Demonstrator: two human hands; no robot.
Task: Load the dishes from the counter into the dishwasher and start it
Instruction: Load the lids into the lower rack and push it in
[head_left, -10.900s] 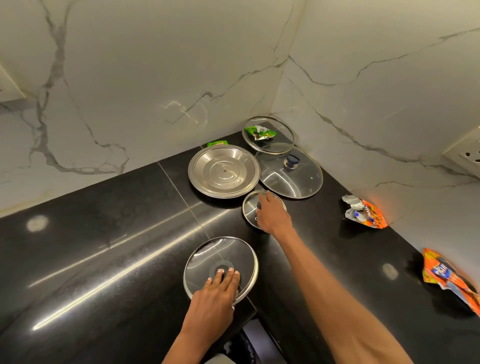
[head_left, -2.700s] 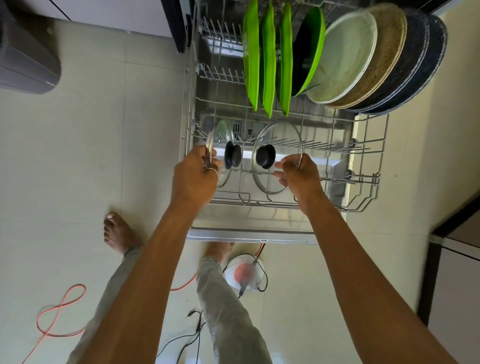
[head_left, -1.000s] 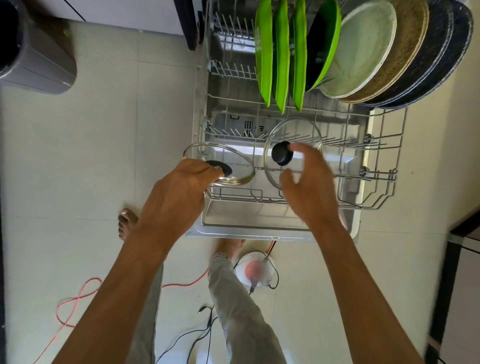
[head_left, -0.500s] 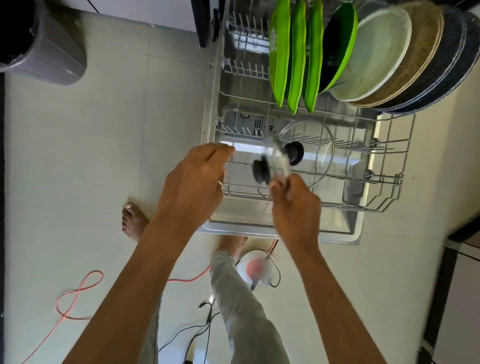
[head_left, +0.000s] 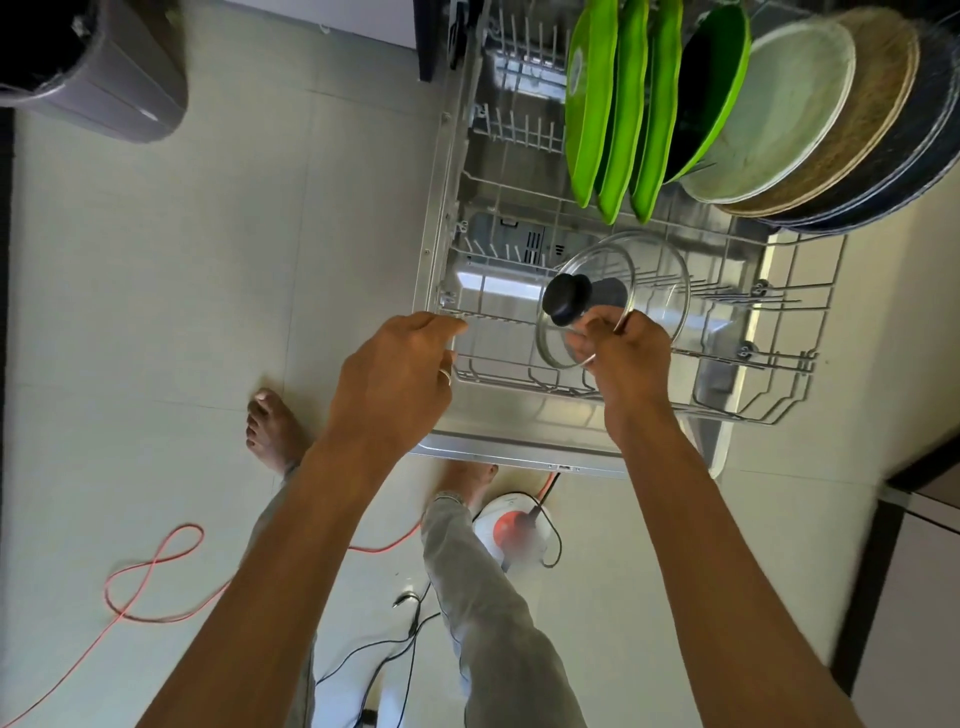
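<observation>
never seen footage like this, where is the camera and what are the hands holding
This is a camera worn on a person's head, looking down at their own bare hands; no robot. Below is a dishwasher's pulled-out rack, with green plates and larger plates standing at its far end. The right hand pinches a small glass lid by its rim, before a bigger glass lid standing in the rack. The left hand, by the rack's corner, holds nothing I can see.

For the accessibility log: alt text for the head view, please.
A person's right hand holds a small glass lid by its rim over the pulled-out dishwasher rack, in front of a larger glass lid standing in it. The left hand is at the rack's front-left corner; green plates stand at the back.
</observation>
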